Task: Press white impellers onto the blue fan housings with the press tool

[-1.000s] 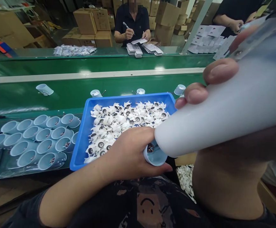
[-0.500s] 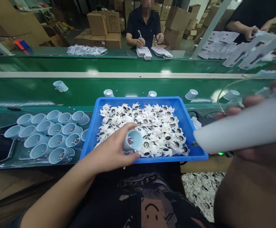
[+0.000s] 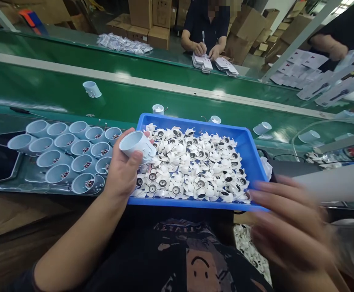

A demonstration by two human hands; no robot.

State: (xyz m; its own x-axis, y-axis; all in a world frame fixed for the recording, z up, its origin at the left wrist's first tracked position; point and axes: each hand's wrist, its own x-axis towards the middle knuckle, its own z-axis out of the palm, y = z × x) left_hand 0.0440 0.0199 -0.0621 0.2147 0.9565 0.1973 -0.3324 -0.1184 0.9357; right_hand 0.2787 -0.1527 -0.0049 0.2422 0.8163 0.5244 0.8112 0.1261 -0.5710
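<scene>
My left hand (image 3: 124, 166) is wrapped round a light-blue plastic cup-shaped housing (image 3: 134, 145), tilted over the left part of a blue tray (image 3: 195, 205). Small raised pegs show on the housing's side. White fan impellers (image 3: 192, 162) with dark round hubs fill the tray. My right hand (image 3: 289, 223) is blurred by motion near the tray's right front corner; its fingers are stretched out and apart, with nothing seen in them. Just behind it lies a thick white electric screwdriver (image 3: 335, 180), partly hidden by the hand.
Several similar blue housings (image 3: 58, 142) with wires inside stand in rows on the left. More sit on the green conveyor (image 3: 122, 91), including one housing (image 3: 91, 89). A black screwdriver (image 3: 23, 110) lies at the left edge. Across the belt, a person (image 3: 206, 32) writes on papers; another handles white packaging.
My right hand has let go of the white electric screwdriver and moved down and left. My left hand has carried the housing left and turned it. The view has tilted.
</scene>
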